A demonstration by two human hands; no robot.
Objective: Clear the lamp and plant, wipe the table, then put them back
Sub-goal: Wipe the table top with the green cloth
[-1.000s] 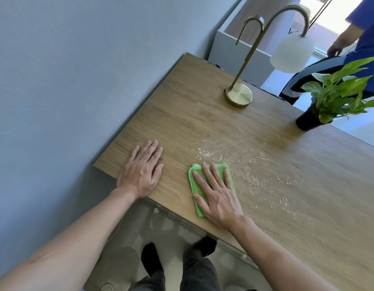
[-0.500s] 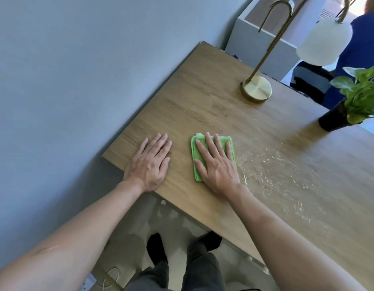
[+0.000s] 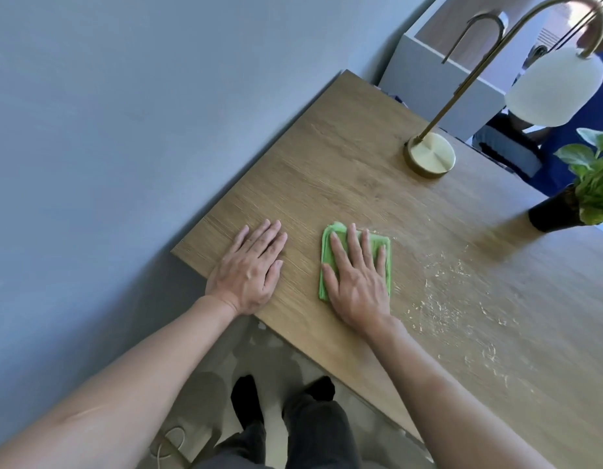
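One head-worn wide-angle view looks steeply down, close over the table (image 3: 344, 157) corner beside a wall (image 3: 124, 130).

A plain blue-grey wall (image 3: 117, 137) was seen along the left, with a grey speckled floor (image 3: 208, 377) below it. A white cabinet (image 3: 428, 79) was set in the far corner. Bright daylight was let in at the upper right, and a dark chair (image 3: 509, 150) was partly seen there.
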